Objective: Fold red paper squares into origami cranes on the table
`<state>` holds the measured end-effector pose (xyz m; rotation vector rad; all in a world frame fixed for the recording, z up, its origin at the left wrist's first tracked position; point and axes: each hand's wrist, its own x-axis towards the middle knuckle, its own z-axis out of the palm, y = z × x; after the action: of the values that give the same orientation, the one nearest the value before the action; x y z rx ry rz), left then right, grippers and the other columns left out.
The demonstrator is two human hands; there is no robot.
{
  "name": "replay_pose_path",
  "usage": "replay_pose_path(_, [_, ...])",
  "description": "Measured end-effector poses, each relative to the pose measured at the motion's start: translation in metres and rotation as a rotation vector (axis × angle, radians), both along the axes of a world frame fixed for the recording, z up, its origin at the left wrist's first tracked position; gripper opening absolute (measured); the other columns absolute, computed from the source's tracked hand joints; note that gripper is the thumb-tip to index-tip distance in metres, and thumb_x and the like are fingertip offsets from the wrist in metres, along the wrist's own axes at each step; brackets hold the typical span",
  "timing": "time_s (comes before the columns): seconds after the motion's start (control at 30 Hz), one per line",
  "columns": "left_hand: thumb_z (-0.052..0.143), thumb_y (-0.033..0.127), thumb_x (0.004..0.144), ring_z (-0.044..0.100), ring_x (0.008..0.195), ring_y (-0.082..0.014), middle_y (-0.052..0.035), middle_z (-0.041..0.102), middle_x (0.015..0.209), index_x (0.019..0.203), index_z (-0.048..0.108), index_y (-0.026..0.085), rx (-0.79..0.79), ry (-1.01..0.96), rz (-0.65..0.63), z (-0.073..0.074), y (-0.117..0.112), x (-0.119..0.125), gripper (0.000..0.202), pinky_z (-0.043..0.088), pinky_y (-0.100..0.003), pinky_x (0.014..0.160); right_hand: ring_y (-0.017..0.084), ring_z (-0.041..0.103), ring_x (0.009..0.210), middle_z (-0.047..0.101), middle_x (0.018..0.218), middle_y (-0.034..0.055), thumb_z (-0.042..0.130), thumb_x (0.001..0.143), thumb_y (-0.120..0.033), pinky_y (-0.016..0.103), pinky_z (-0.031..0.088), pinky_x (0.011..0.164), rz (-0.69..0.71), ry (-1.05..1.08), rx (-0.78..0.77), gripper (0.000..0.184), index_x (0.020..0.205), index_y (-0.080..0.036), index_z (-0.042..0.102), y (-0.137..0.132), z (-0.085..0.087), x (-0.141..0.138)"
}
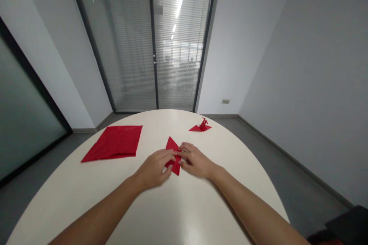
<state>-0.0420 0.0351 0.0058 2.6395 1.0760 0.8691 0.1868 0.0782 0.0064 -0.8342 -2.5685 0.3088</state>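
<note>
So both hands are right in the middle of the white round table, meeting over 1 small folded red paper. The left hand has its fingers curled in tight, pinching the paper's left edge, with the thumb down by the near tip. The right hand comes in from the right, fingers bent and close together, tips clamped on the same paper where they touch the left hand's fingertips. The far point of the paper pokes out past the knuckles and the near point sticks out between the 2 hands; the rest is hidden under the fingers.

To the left, well apart from the hands, a stack of red sheets lies flat. Far right on the table sits 1 finished red paper crane. Behind the table is a glass door with blinds.
</note>
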Motion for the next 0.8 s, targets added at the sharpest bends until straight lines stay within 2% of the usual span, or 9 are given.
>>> replay_pose_path(0.07, [0.054,0.011,0.08,0.056,0.127,-0.0239,-0.0083,0.062,0.137,0.12,0.061,0.022,-0.039,0.035,0.021,-0.005,0.003,-0.002,0.042,0.041,-0.043,0.113,0.027,0.05,0.13,0.066,0.122,0.012,0.056,0.091,-0.018,0.048,0.036,0.114,0.008,0.038,-0.001,0.035,0.125,-0.018,0.063,0.001,-0.002,0.0])
replay_pose_path(0.13, [0.054,0.011,0.081,0.054,0.13,-0.0245,-0.0098,0.059,0.141,0.128,0.058,0.02,-0.063,0.079,0.037,-0.01,0.004,-0.003,0.047,0.04,-0.045,0.113,0.028,0.049,0.132,0.066,0.12,0.0128,0.055,0.089,-0.015,0.05,0.037,0.113,-0.02,0.077,-0.016,0.035,0.124,-0.016,0.059,0.002,-0.006,0.001])
replay_pose_path(0.27, [0.055,0.014,0.083,0.053,0.13,-0.0258,-0.0084,0.059,0.141,0.129,0.06,0.021,-0.029,0.142,0.059,-0.015,0.006,-0.004,0.047,0.039,-0.048,0.113,0.029,0.048,0.132,0.065,0.123,0.0115,0.053,0.089,-0.011,0.051,0.039,0.11,-0.09,0.115,0.023,0.036,0.124,-0.018,0.057,0.005,-0.009,0.002])
replay_pose_path(0.33, [0.056,0.016,0.083,0.054,0.128,-0.0268,-0.008,0.06,0.139,0.129,0.061,0.022,-0.01,0.146,0.089,-0.015,0.006,-0.003,0.047,0.041,-0.049,0.11,0.028,0.053,0.126,0.067,0.119,0.0091,0.053,0.091,-0.013,0.049,0.04,0.108,-0.076,0.12,0.056,0.031,0.12,-0.021,0.06,0.004,-0.006,0.001])
replay_pose_path(0.4, [0.058,0.018,0.084,0.055,0.125,-0.0275,-0.0083,0.062,0.137,0.13,0.06,0.021,-0.003,0.137,0.116,-0.013,0.005,-0.002,0.046,0.042,-0.049,0.109,0.027,0.056,0.12,0.068,0.115,0.0081,0.061,0.09,-0.022,0.047,0.041,0.106,-0.032,0.112,0.07,0.025,0.115,-0.022,0.062,0.003,-0.001,0.0])
replay_pose_path(0.5, [0.058,0.019,0.086,0.056,0.121,-0.0271,-0.0083,0.064,0.132,0.131,0.058,0.021,-0.005,0.102,0.128,-0.01,0.005,-0.001,0.046,0.044,-0.046,0.106,0.027,0.059,0.113,0.069,0.111,0.0086,0.072,0.084,-0.035,0.045,0.043,0.101,0.009,0.065,0.068,0.032,0.112,-0.022,0.065,0.0,0.005,-0.001])
replay_pose_path(0.67, [0.059,0.021,0.087,0.059,0.112,-0.0272,-0.0081,0.068,0.122,0.125,0.06,0.021,-0.008,0.065,0.134,-0.01,0.005,0.0,0.038,0.048,-0.045,0.098,0.022,0.063,0.099,0.072,0.098,0.0064,0.065,0.091,-0.029,0.038,0.044,0.092,-0.008,0.013,0.058,0.015,0.102,-0.02,0.068,-0.001,0.008,-0.001])
replay_pose_path(0.8, [0.061,0.022,0.087,0.06,0.111,-0.0271,-0.0106,0.067,0.118,0.126,0.059,0.019,-0.045,0.024,0.18,-0.014,0.006,-0.001,0.039,0.049,-0.044,0.097,0.02,0.064,0.094,0.074,0.094,0.0048,0.061,0.093,-0.025,0.036,0.043,0.09,-0.007,0.004,0.071,0.012,0.099,-0.02,0.069,-0.002,0.012,0.0])
